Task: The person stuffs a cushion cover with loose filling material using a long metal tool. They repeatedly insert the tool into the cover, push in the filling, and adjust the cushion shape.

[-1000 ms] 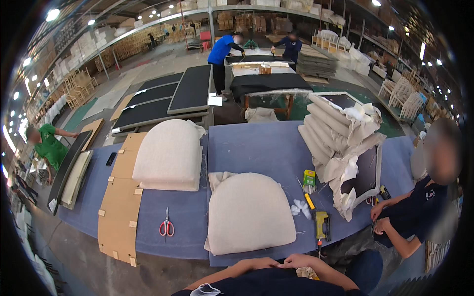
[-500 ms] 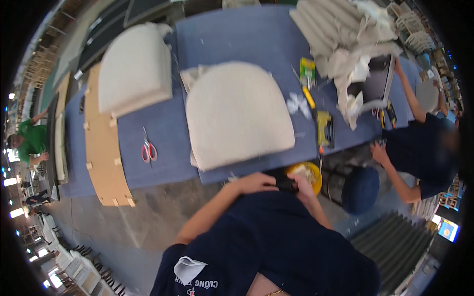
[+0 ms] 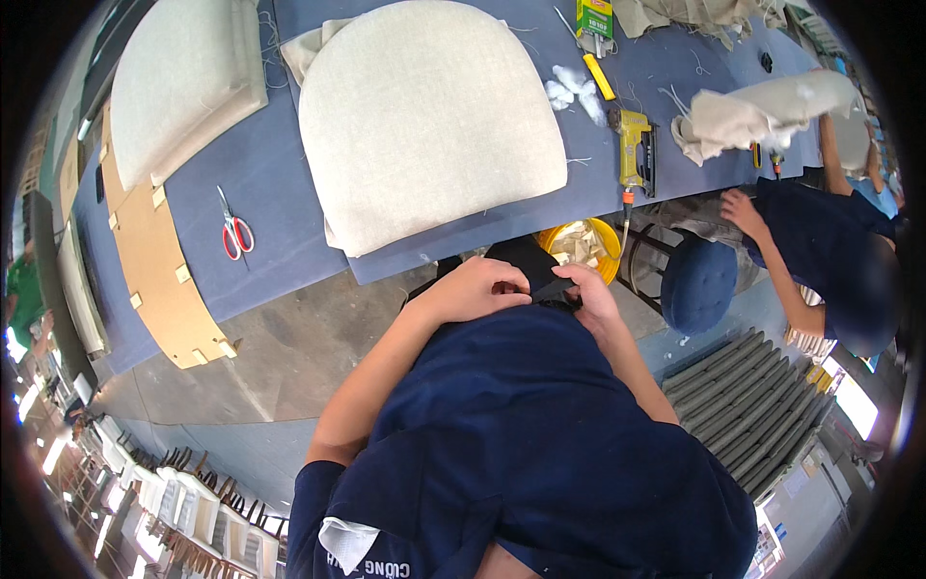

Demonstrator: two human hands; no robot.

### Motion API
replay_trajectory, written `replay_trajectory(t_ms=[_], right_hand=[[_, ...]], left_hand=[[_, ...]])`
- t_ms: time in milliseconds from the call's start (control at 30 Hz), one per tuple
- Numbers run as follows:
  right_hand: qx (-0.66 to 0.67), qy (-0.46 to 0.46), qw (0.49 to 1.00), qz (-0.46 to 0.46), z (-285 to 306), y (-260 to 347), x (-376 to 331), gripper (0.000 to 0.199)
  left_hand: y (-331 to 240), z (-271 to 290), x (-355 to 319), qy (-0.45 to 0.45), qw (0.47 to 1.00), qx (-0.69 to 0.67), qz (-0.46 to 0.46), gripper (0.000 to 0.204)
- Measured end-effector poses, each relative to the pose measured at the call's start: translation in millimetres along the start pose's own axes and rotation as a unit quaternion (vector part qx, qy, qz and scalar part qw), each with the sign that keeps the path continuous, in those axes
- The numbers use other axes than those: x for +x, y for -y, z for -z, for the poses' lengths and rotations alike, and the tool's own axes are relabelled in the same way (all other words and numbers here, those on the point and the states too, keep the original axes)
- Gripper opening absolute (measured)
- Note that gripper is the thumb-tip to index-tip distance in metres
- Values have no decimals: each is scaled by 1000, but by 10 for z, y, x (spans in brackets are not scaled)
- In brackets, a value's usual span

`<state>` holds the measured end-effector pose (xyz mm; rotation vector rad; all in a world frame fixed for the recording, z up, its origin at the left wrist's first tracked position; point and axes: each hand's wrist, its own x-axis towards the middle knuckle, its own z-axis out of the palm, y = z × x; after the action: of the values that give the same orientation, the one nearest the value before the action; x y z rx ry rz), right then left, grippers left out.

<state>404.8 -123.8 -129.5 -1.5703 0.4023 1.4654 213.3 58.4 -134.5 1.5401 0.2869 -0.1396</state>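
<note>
At my waist, both hands work on a black pouch-like thing (image 3: 529,257), whose exact kind I cannot make out. My left hand (image 3: 476,289) has its fingers curled over the near side of it, and the fingertips are partly hidden. Thumb and fingers of my right hand (image 3: 590,293) pinch its right corner. Just beyond, on the blue-covered table (image 3: 405,241), lies a beige upholstered seat cushion (image 3: 429,125). Neither hand touches the cushion.
Red-handled scissors (image 3: 234,236), a curved brown board (image 3: 154,280) and another beige cushion (image 3: 183,87) lie left. A yellow staple gun (image 3: 633,150), white stuffing (image 3: 576,92) and a yellow bucket (image 3: 610,253) are right. A blue stool (image 3: 699,280) stands near a co-worker (image 3: 820,251).
My view has tipped down, so the table sits higher in it. Both hands stay at my waist on the black thing. The co-worker's beige-covered piece on the right has been turned over.
</note>
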Motion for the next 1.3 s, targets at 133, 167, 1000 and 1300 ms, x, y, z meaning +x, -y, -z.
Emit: replay_trajectory(t_ms=[133, 167, 1000, 1300], right_hand=[[-1, -11, 1000, 1, -31, 52, -36, 20], [2, -2, 1000, 6, 3, 38, -16, 19], [-12, -69, 996, 51, -180, -106, -46, 25], [-322, 42, 902, 284, 221, -11, 92, 21]], left_hand=[[-73, 91, -56, 36, 997, 42, 56, 27], [-76, 101, -99, 45, 995, 51, 66, 29], [330, 54, -390, 59, 976, -126, 167, 31], [255, 96, -236, -46, 994, -32, 89, 19]])
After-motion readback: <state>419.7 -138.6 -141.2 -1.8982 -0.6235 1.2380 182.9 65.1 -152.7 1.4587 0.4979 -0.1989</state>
